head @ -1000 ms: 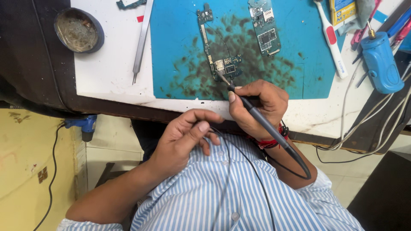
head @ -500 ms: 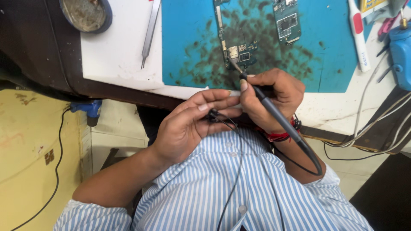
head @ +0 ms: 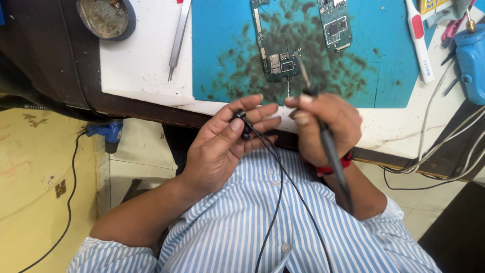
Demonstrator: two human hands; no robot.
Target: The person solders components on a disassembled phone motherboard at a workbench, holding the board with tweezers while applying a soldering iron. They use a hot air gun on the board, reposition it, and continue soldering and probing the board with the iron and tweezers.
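A blue mat (head: pixel 227 45) is lying on the white bench (head: pixel 136 65), bearing a circuit board (head: pixel 275 58) at its centre. Just below the mat's near edge, the right hand (head: pixel 326 126) is gripping a soldering iron (head: pixel 323 131), its tip pointing up at the board. Left of it, the left hand (head: pixel 227 141) is pinching a black earphone (head: pixel 241 124) between thumb and fingers, the wires trailing down over the striped shirt (head: pixel 242 227).

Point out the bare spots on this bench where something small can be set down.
Free: the white board between the round tin, the metal tweezers and the blue mat; also the mat's left strip. Crowded: mat centre with two circuit boards, and the right edge with the blue tool and cables.
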